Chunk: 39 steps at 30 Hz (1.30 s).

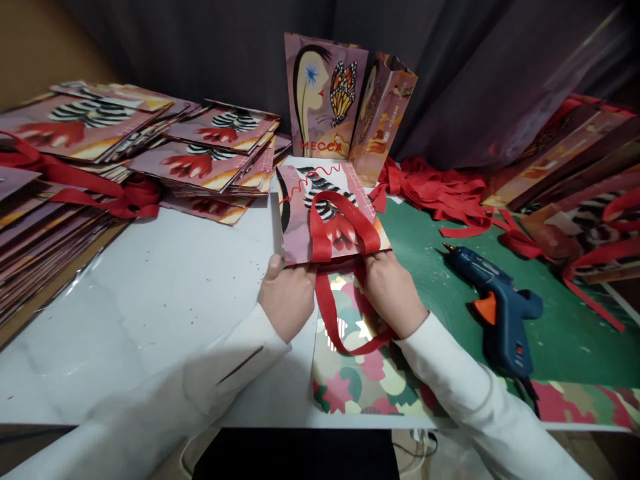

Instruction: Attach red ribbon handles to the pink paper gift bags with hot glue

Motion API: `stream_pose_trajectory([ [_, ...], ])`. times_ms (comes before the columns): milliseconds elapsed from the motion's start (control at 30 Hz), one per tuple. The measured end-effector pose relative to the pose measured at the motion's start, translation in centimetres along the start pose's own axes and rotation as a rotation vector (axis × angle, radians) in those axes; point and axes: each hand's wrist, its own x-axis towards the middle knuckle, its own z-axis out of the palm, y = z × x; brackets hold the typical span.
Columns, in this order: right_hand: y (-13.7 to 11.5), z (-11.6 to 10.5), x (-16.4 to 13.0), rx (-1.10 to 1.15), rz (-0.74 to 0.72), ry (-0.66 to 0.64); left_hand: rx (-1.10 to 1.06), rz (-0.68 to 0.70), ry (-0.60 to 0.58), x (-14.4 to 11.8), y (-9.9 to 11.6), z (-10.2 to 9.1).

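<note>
A printed paper bag (295, 230) with zebra stripes and a red flower lies in front of me, its mouth toward me. Red ribbon handles (327, 313) loop from that mouth, one over the upper panel and one hanging down. At the mouth's left corner, my left hand (289, 300) is closed on the bag, thumb showing, fingertips hidden inside. My right hand (395, 293) grips the opening's right side, its fingertips also hidden. Beneath the lower handle is a sheet of patterned paper (350, 380) with stars and circles.
A blue glue gun (500, 313) lies on the green mat (420, 247) at right. Red ribbons (430, 190) are heaped behind it. Stacks of flat bags (200, 160) fill the left. Two bags stand upright (325, 93) at the back; more bags (565, 153) stand far right.
</note>
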Motion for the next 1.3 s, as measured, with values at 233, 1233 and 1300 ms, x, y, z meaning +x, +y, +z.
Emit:
stream_pose_trajectory([
  [233, 1.1, 0.1, -0.5, 0.016, -0.159, 0.021, 0.025, 0.022, 0.035, -0.3, 0.0, 0.5],
  [1233, 2.8, -1.5, -2.5, 0.185, 0.05, 0.021, -0.229, 0.132, -0.172, 3.1, 1.7, 0.1],
  [1300, 2.4, -1.4, -2.0, -0.032, 0.065, -0.031, -0.226, 0.139, -0.14, 3.4, 1.9, 0.3],
])
